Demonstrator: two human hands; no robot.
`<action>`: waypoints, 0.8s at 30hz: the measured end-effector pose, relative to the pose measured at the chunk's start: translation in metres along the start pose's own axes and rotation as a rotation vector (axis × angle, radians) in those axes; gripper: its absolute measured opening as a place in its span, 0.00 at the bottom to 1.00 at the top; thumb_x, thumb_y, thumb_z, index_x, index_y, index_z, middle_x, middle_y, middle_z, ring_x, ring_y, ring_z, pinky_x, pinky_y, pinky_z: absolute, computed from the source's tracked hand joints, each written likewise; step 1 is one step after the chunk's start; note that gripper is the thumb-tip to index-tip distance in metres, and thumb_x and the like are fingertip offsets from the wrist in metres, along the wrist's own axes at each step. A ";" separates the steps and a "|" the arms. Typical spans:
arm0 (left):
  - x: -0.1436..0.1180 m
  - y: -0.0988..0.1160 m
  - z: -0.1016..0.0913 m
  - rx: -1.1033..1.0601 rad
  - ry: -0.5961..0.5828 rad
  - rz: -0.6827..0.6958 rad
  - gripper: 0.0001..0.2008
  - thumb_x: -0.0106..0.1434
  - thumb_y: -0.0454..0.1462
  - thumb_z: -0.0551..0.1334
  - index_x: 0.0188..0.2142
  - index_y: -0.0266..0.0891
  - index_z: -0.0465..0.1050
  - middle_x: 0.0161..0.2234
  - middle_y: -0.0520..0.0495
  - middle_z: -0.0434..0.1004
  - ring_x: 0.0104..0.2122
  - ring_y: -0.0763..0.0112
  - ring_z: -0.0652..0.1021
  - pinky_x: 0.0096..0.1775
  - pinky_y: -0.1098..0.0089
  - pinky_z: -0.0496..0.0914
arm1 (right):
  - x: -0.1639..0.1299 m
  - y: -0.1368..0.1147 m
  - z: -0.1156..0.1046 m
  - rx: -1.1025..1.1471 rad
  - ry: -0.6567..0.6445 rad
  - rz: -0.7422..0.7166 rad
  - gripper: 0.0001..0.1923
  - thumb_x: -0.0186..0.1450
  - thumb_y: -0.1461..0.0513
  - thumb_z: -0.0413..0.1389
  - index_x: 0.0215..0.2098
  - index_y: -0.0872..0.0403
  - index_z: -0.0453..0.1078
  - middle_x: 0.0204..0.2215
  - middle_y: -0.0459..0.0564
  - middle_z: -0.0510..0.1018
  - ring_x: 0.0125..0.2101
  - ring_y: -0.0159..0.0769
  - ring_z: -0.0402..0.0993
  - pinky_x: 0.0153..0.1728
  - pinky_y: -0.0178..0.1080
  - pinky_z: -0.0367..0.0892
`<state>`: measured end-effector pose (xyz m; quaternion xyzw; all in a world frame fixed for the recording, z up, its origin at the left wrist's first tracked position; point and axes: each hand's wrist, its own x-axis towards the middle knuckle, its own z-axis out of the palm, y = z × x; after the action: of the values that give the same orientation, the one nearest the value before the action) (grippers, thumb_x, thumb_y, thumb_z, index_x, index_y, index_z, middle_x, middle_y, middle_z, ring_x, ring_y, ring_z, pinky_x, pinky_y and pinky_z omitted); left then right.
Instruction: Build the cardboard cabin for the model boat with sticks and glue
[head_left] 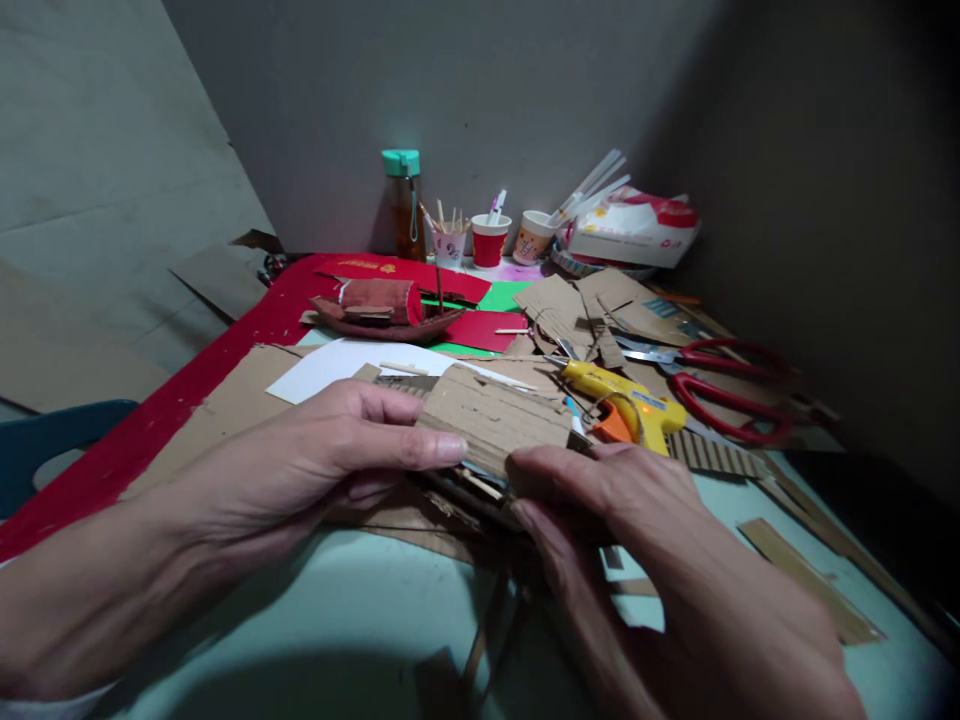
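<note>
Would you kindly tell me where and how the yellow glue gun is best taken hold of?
The glue gun is probably best gripped by its handle, from the near right. Its nozzle points left, while the handle angles back towards the near side, so this approach should stay clear of the nozzle. The right hand, holding the cardboard piece, is close by.

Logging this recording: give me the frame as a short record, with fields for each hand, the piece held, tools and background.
Left hand: holds the left side, thumb on top
Right hand: fingers at the near right corner
Held: cardboard piece
Tools, right: yellow glue gun, red-handled scissors
Behind: brown model boat
Back row: bottle, red cup
Unclear: the held piece's underside
</note>
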<state>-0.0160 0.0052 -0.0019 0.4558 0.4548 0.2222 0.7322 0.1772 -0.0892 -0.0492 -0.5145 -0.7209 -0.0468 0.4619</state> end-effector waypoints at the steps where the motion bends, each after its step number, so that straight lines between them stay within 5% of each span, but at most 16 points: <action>1: 0.000 0.001 0.001 0.020 0.011 0.007 0.06 0.51 0.33 0.78 0.25 0.40 0.83 0.15 0.57 0.66 0.17 0.76 0.71 0.27 0.75 0.76 | 0.000 0.000 0.000 -0.024 0.008 -0.005 0.10 0.70 0.68 0.61 0.47 0.50 0.74 0.33 0.43 0.82 0.33 0.35 0.78 0.41 0.40 0.69; 6: -0.001 0.005 0.006 0.076 0.027 -0.017 0.07 0.49 0.36 0.78 0.26 0.40 0.83 0.19 0.50 0.78 0.26 0.61 0.84 0.32 0.68 0.80 | -0.001 0.004 0.006 -0.039 0.014 -0.002 0.06 0.73 0.63 0.58 0.47 0.47 0.74 0.26 0.41 0.79 0.31 0.37 0.78 0.36 0.39 0.70; 11: -0.003 0.002 0.002 0.032 0.111 -0.080 0.17 0.49 0.33 0.78 0.41 0.43 0.87 0.36 0.44 0.89 0.39 0.52 0.88 0.38 0.65 0.82 | -0.007 0.006 0.012 -0.079 0.060 0.039 0.09 0.78 0.54 0.53 0.49 0.44 0.74 0.30 0.39 0.82 0.29 0.35 0.79 0.47 0.40 0.72; 14: -0.004 0.000 0.000 -0.007 0.096 -0.092 0.18 0.51 0.31 0.76 0.42 0.46 0.88 0.39 0.47 0.90 0.38 0.57 0.88 0.37 0.68 0.82 | -0.008 0.004 0.010 -0.093 0.062 0.041 0.09 0.78 0.54 0.53 0.49 0.44 0.75 0.32 0.38 0.83 0.30 0.32 0.80 0.52 0.38 0.71; 17: -0.002 0.000 0.001 -0.042 -0.043 -0.050 0.04 0.53 0.30 0.75 0.27 0.40 0.85 0.23 0.51 0.81 0.21 0.75 0.79 0.26 0.81 0.75 | -0.007 0.003 0.007 -0.092 0.048 0.039 0.07 0.77 0.56 0.55 0.50 0.45 0.74 0.34 0.37 0.83 0.32 0.30 0.80 0.55 0.36 0.70; 19: -0.001 0.001 0.003 -0.031 -0.059 -0.017 0.08 0.53 0.30 0.75 0.21 0.38 0.81 0.15 0.56 0.69 0.15 0.84 0.67 0.19 0.87 0.64 | -0.006 0.002 0.004 -0.097 0.017 0.041 0.07 0.77 0.57 0.56 0.51 0.45 0.72 0.35 0.38 0.83 0.33 0.30 0.80 0.53 0.36 0.72; 21: -0.001 0.001 0.003 -0.014 -0.036 -0.012 0.08 0.53 0.30 0.75 0.21 0.39 0.81 0.15 0.56 0.69 0.15 0.83 0.68 0.18 0.87 0.65 | -0.006 0.002 0.003 -0.099 -0.012 0.043 0.07 0.76 0.57 0.56 0.52 0.44 0.71 0.36 0.39 0.83 0.34 0.32 0.80 0.49 0.37 0.73; 24: -0.002 0.002 0.002 -0.023 -0.070 -0.036 0.04 0.56 0.31 0.74 0.29 0.41 0.87 0.24 0.49 0.83 0.26 0.70 0.83 0.29 0.79 0.77 | -0.006 0.002 0.002 -0.099 -0.010 0.046 0.08 0.77 0.57 0.55 0.54 0.44 0.70 0.37 0.41 0.84 0.37 0.36 0.82 0.47 0.39 0.74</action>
<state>-0.0154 0.0037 0.0008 0.4465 0.4346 0.1980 0.7567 0.1780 -0.0917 -0.0554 -0.5533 -0.7082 -0.0693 0.4331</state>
